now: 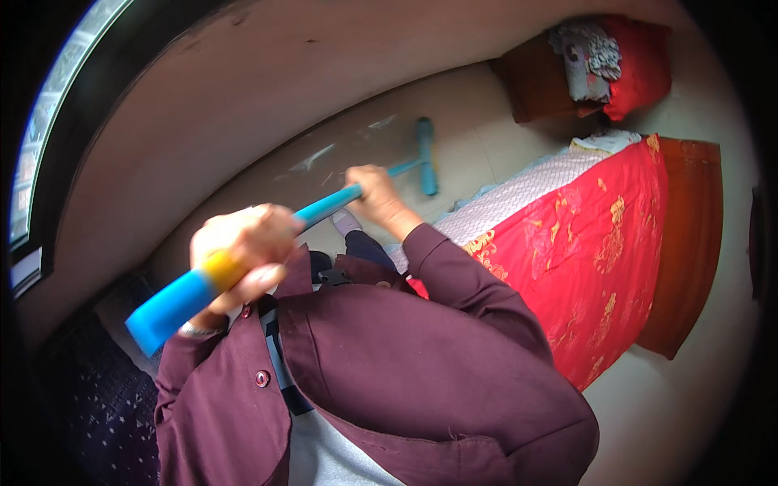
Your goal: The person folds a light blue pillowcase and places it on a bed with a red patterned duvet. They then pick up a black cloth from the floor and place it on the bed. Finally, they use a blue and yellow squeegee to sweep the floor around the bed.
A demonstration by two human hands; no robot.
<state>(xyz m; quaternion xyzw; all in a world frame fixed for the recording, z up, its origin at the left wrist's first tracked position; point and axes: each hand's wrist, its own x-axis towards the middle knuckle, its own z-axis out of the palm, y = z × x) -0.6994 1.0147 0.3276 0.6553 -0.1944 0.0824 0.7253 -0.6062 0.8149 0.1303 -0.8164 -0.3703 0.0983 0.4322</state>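
Note:
My left hand (248, 240) is wrapped around the upper end of a blue mop handle (328, 205), beside its yellow band and thick bright blue end grip (173, 310). Farther down the same pole, my right hand (375, 193) grips it with bent fingers. The pole slants away from me to a teal mop head (428, 157), blurred, at the tiled floor (465, 115). Its cleaning face is hidden.
A bed with a red floral cover (577, 261) and wooden end board (684, 243) stands to the right. Beyond it, a wooden cabinet (535, 82) bears folded cloths and red fabric (641, 67). A wall (255, 91) curves along the left; my shoe (345, 222) shows below the pole.

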